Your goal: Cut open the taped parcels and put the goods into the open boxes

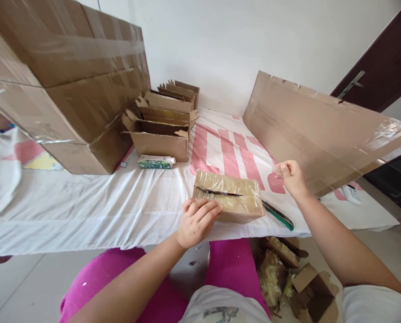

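A small cardboard box (236, 204) lies near the table's front edge, with shiny tape over its top and a dark slit along the middle. My left hand (198, 220) is closed over its near left corner, fingers lying on the top edge. Raised to the right of the box, my right hand (290, 177) has thumb and fingers pinched together. Something pale and thin seems to be at the fingertips, too unclear to name. A green-handled cutter (279, 216) rests against the box's right side, below my right hand.
Large taped cartons (82, 89) are stacked at the left. Several open cardboard boxes (160, 146) stand in a row behind a drink carton (156, 162). A big cardboard panel (308, 121) rises at the right, near a white object (351, 195). Torn cardboard (310, 287) lies on the floor.
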`<state>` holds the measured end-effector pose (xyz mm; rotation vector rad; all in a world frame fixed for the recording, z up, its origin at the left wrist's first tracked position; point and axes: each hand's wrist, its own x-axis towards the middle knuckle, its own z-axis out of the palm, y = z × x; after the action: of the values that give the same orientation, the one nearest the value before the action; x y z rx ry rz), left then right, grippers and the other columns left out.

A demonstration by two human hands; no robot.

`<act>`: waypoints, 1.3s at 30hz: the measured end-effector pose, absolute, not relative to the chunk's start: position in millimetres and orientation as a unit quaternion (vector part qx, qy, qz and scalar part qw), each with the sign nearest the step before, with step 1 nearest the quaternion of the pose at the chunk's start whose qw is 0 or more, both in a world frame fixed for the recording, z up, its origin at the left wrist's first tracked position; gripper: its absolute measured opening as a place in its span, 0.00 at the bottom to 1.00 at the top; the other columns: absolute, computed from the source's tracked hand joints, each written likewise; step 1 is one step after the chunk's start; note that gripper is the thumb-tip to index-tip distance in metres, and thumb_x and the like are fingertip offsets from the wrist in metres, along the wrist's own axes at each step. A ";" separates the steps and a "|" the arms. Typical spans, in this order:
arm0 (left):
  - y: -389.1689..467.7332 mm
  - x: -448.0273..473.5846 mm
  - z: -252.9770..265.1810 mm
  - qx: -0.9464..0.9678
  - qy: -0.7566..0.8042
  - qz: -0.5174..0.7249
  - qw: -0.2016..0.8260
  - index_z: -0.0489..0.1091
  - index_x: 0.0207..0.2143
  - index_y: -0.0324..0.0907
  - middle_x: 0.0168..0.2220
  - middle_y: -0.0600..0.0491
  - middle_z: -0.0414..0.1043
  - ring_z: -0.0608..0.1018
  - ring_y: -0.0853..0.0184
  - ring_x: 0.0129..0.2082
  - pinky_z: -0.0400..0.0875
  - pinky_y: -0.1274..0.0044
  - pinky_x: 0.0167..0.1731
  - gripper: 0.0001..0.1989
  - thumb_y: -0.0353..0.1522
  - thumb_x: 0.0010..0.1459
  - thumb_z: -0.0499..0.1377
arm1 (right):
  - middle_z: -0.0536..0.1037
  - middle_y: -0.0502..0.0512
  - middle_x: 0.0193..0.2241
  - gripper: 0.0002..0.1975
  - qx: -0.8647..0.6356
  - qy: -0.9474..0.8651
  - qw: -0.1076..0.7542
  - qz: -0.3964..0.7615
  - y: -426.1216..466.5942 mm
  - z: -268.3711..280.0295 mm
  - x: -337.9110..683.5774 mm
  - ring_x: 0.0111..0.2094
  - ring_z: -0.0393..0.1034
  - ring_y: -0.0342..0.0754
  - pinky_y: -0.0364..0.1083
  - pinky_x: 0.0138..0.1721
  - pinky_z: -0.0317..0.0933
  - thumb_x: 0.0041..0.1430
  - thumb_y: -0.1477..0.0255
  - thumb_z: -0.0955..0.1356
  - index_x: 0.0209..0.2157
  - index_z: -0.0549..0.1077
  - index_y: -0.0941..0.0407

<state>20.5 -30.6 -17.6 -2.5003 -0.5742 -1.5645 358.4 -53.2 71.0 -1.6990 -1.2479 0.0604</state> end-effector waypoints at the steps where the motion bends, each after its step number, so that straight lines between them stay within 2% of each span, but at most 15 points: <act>1: -30.2 20.2 -17.5 -0.830 -0.189 -0.520 0.070 0.70 0.44 0.46 0.39 0.54 0.79 0.75 0.65 0.39 0.59 0.69 0.46 0.12 0.30 0.57 0.62 | 0.76 0.52 0.32 0.06 -0.686 -0.529 0.498 0.026 -58.3 70.6 358.7 0.30 0.75 0.47 0.47 0.30 0.70 0.59 0.67 0.61 0.36 0.65 0.53; 4: -27.9 20.9 -17.1 -0.830 -0.192 -0.519 0.071 0.70 0.45 0.45 0.39 0.53 0.79 0.75 0.64 0.40 0.60 0.68 0.46 0.13 0.29 0.56 0.63 | 0.77 0.52 0.33 0.07 -0.651 -0.605 0.459 0.001 -73.8 68.5 348.9 0.35 0.74 0.47 0.48 0.39 0.69 0.56 0.73 0.61 0.34 0.70 0.54; 7: -25.3 22.4 -17.4 -0.834 -0.195 -0.512 0.069 0.70 0.45 0.45 0.40 0.52 0.79 0.75 0.63 0.41 0.60 0.67 0.46 0.13 0.29 0.57 0.62 | 0.76 0.50 0.27 0.10 -0.633 -0.668 0.391 0.021 -87.1 69.0 333.8 0.30 0.72 0.46 0.47 0.36 0.67 0.56 0.76 0.59 0.32 0.71 0.53; 13: -21.9 23.8 -18.7 -0.838 -0.196 -0.506 0.065 0.70 0.46 0.44 0.42 0.51 0.79 0.74 0.62 0.42 0.61 0.67 0.47 0.14 0.29 0.56 0.63 | 0.77 0.52 0.33 0.09 -0.621 -0.736 0.271 0.011 -105.4 68.7 322.3 0.33 0.72 0.46 0.45 0.37 0.65 0.63 0.70 0.61 0.38 0.72 0.53; 19: -21.2 24.1 -17.5 -0.839 -0.199 -0.502 0.063 0.70 0.47 0.45 0.42 0.51 0.79 0.74 0.62 0.43 0.60 0.68 0.48 0.14 0.29 0.57 0.62 | 0.74 0.53 0.29 0.11 -0.596 -0.768 0.221 -0.072 -107.8 57.9 322.3 0.32 0.69 0.48 0.48 0.36 0.65 0.62 0.67 0.65 0.45 0.75 0.52; 21: -21.3 23.8 -18.0 -0.842 -0.201 -0.498 0.061 0.70 0.47 0.45 0.42 0.51 0.78 0.74 0.62 0.43 0.60 0.68 0.48 0.14 0.29 0.57 0.61 | 0.73 0.54 0.28 0.12 -0.578 -0.779 0.221 -0.106 -105.3 56.6 320.5 0.32 0.68 0.49 0.48 0.35 0.65 0.63 0.69 0.64 0.45 0.76 0.51; 25: -21.9 22.9 -18.5 -0.843 -0.203 -0.495 0.056 0.70 0.47 0.46 0.42 0.51 0.78 0.75 0.62 0.43 0.59 0.68 0.48 0.13 0.30 0.59 0.60 | 0.73 0.54 0.29 0.11 -0.543 -0.791 0.257 -0.120 -98.2 59.9 317.7 0.33 0.67 0.49 0.49 0.34 0.65 0.62 0.72 0.64 0.38 0.79 0.49; 29: -23.0 21.8 -17.4 -0.844 -0.199 -0.495 0.057 0.70 0.46 0.46 0.42 0.51 0.78 0.75 0.62 0.42 0.59 0.68 0.47 0.13 0.30 0.58 0.61 | 0.77 0.55 0.41 0.10 -0.506 -0.813 0.286 -0.046 -91.3 66.0 314.8 0.47 0.70 0.51 0.55 0.48 0.66 0.63 0.73 0.63 0.36 0.76 0.50; 31: -23.4 21.6 -17.0 -0.843 -0.198 -0.497 0.056 0.70 0.46 0.45 0.42 0.51 0.78 0.74 0.62 0.42 0.59 0.67 0.47 0.13 0.29 0.58 0.61 | 0.78 0.54 0.42 0.09 -0.510 -0.810 0.291 0.005 -87.6 67.5 313.6 0.49 0.71 0.51 0.55 0.51 0.65 0.64 0.73 0.62 0.38 0.74 0.51; 36: -22.7 21.7 -16.3 -0.844 -0.191 -0.498 0.047 0.70 0.46 0.44 0.42 0.51 0.78 0.74 0.62 0.43 0.60 0.67 0.47 0.14 0.28 0.57 0.62 | 0.79 0.54 0.34 0.07 -0.602 -0.729 0.323 0.033 -73.2 68.7 316.1 0.35 0.74 0.47 0.48 0.37 0.69 0.64 0.70 0.61 0.38 0.70 0.54; 39: -22.4 21.3 -13.7 -0.845 -0.191 -0.498 0.045 0.70 0.46 0.43 0.42 0.51 0.78 0.74 0.63 0.42 0.60 0.67 0.48 0.13 0.28 0.57 0.61 | 0.78 0.53 0.31 0.06 -0.608 -0.721 0.326 0.062 -67.3 70.2 318.1 0.32 0.74 0.47 0.47 0.35 0.68 0.61 0.71 0.62 0.34 0.70 0.54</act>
<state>21.3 -22.4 -13.7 -2.5799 -0.5850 -1.5218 318.1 -67.3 70.2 -1.5938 -1.8909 0.1635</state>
